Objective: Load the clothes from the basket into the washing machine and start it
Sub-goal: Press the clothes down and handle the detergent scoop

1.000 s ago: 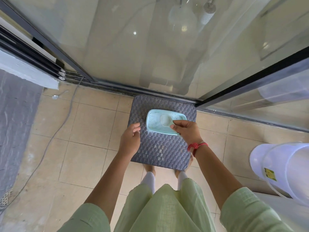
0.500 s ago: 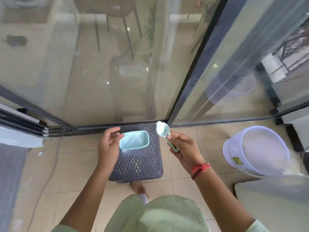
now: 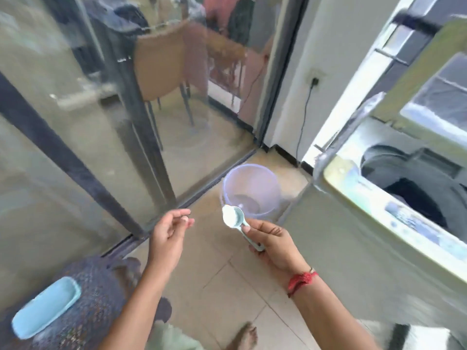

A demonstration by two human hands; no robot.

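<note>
My right hand (image 3: 274, 245) grips the handle of a pale green spoon (image 3: 233, 217) heaped with white powder, held level above the floor. Left of it, my left hand (image 3: 169, 233) hovers with fingers loosely curled and nothing in it. The top-loading washing machine (image 3: 353, 238) stands at the right with its lid (image 3: 414, 79) raised; dark clothes (image 3: 414, 198) lie in the drum. The light blue powder box (image 3: 46, 308) rests on a dark woven stool (image 3: 101, 299) at the lower left. A translucent plastic basket (image 3: 250, 190) sits on the floor beyond the spoon.
Glass sliding doors with dark frames (image 3: 60, 152) run along the left and back. A black cable hangs from a wall socket (image 3: 314, 80) behind the machine. Beige floor tiles (image 3: 227, 286) lie between stool and machine. My bare foot (image 3: 243, 335) shows at the bottom.
My view has swung right from the stool to the washing machine. My left hand has let go of the powder box, and my right hand has carried the filled spoon rightward.
</note>
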